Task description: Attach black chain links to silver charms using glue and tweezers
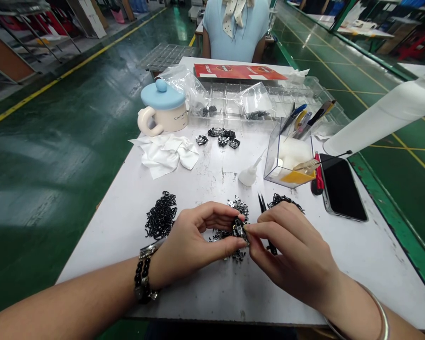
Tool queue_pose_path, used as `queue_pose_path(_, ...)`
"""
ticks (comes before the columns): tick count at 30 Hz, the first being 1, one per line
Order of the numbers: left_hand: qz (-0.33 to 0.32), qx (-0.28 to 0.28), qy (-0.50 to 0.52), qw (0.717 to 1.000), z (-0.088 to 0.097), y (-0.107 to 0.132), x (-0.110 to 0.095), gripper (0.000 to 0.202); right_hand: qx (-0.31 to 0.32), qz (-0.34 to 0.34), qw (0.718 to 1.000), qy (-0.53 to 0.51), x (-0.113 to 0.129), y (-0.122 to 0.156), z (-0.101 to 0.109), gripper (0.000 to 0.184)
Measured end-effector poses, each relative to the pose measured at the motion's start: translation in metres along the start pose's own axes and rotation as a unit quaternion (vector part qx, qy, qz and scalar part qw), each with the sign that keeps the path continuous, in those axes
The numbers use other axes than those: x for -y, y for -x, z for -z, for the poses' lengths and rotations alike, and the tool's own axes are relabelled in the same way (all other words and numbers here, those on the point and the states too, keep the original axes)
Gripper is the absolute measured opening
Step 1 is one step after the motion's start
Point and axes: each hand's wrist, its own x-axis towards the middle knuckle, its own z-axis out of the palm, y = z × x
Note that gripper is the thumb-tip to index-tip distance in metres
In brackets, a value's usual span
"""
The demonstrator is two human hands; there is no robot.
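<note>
My left hand (194, 241) pinches a small black-and-silver metal part (239, 230) between thumb and fingertips, low on the white table (198, 293). My right hand (290, 250) meets it from the other side, its fingers touching the part. Black pointed tweezers (262, 204) are gripped in my right hand, with their tips sticking out above the fingers. Under both hands lies a heap of similar metal pieces (238, 206). A tangled pile of black pieces (161, 215) lies left of my left hand, and a smaller black pile (285, 200) sits just beyond my right hand.
Further along the table are several black parts (219, 137), a white cloth (166, 153), a blue-lidded mug (163, 106), a glue bottle (250, 172), a clear tool holder (288, 163), a phone (342, 186) and a clear compartment tray (262, 97). A seated person (235, 30) faces me.
</note>
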Motion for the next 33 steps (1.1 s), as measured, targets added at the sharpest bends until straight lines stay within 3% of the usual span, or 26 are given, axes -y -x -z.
queue_pose_path(7,-0.01,0.0,-0.021,1.0,0.0,0.0,-0.001,0.034,0.012,-0.088,0.989,-0.118,0.001,-0.004,0.003,0.01)
queue_pose_path(15,-0.008,-0.008,-0.008,1.0,0.0,-0.001,-0.001,0.033,0.066,-0.199,0.953,-0.218,-0.002,-0.004,0.006,0.01)
queue_pose_path(20,0.002,-0.021,0.005,1.0,-0.001,-0.001,-0.001,0.035,0.114,-0.291,0.888,-0.337,-0.008,-0.004,0.005,0.01)
queue_pose_path(27,-0.001,-0.028,-0.004,1.0,0.0,-0.001,-0.002,0.036,0.135,-0.385,0.738,-0.538,-0.013,-0.005,-0.003,0.014)
queue_pose_path(33,-0.002,-0.027,-0.007,1.0,0.0,0.0,-0.002,0.036,0.125,-0.394,0.692,-0.591,-0.015,-0.005,-0.006,0.011)
